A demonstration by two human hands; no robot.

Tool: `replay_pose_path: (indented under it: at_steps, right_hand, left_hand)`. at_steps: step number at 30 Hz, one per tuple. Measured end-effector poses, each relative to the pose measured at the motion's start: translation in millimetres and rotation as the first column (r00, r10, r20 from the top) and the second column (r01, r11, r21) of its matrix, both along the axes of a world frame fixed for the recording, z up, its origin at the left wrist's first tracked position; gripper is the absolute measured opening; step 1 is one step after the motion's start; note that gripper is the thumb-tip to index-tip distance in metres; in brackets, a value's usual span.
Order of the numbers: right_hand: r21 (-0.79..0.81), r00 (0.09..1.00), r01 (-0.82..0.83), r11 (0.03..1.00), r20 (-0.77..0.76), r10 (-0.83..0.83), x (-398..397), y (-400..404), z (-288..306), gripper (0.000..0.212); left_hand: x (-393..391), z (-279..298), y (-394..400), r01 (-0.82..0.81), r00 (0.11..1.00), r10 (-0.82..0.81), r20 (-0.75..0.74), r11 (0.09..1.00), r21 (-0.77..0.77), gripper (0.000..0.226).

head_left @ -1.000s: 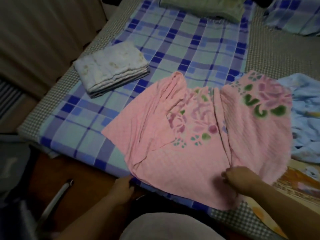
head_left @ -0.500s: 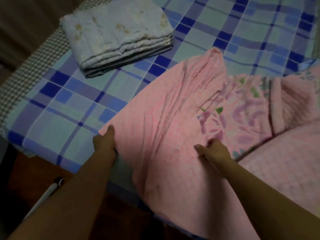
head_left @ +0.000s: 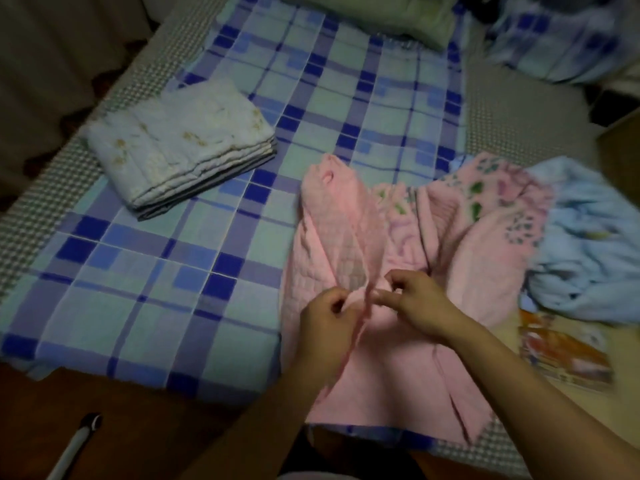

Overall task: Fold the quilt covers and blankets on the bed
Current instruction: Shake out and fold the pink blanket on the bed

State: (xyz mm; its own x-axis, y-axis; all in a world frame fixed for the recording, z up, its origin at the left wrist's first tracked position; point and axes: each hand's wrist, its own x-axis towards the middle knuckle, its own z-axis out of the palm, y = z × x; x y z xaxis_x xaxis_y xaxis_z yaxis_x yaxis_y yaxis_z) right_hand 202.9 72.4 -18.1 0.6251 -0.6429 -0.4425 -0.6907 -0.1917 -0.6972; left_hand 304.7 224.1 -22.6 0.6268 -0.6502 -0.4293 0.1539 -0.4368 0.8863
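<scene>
A pink blanket (head_left: 408,368) with a flower print lies bunched on the near right part of the bed, over the blue checked sheet (head_left: 166,271). My left hand (head_left: 325,317) and my right hand (head_left: 415,299) meet at its middle. Each pinches a raised edge of the pink cloth, fingers curled, the two hands almost touching. A folded white blanket (head_left: 180,147) with faint yellow marks lies at the left on the sheet.
A crumpled light blue blanket (head_left: 588,258) lies to the right of the pink one. A green folded cover (head_left: 374,15) and a blue checked pillow (head_left: 554,43) sit at the far end. An orange printed cloth (head_left: 561,351) lies near right. A white-and-black stick (head_left: 79,441) shows by the floor.
My hands were apart on the pink blanket's left part; now they have come together at its middle, gathering the cloth into a narrower bunch. The view has pulled back.
</scene>
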Motion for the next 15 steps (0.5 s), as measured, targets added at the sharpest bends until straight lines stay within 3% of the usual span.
replay_pose_path:
  at_steps: [3,7,12,15]
  right_hand:
    - [-0.028,1.000,-0.020,0.999,-0.014,0.020,-4.0,10.8,2.1,0.033]
    - [0.040,0.998,0.037,0.999,0.046,-0.039,-20.3,27.0,0.5,0.027]
    - [0.097,0.982,0.103,0.990,0.149,-0.117,-25.7,40.3,1.3,0.026]
    - [0.108,0.976,0.131,0.986,0.159,-0.147,-29.0,44.7,4.2,0.025]
  left_hand:
    - [-30.3,-12.2,-12.6,-0.078,0.993,0.078,-0.083,0.997,0.008,0.013]
    - [-34.4,7.5,-6.4,-0.137,0.991,0.137,0.005,0.990,0.036,0.013]
    - [-37.6,14.4,-0.5,0.035,0.990,-0.039,0.139,0.999,0.033,0.019]
    - [-43.4,12.3,3.0,0.007,0.981,-0.022,0.193,0.997,0.079,0.017]
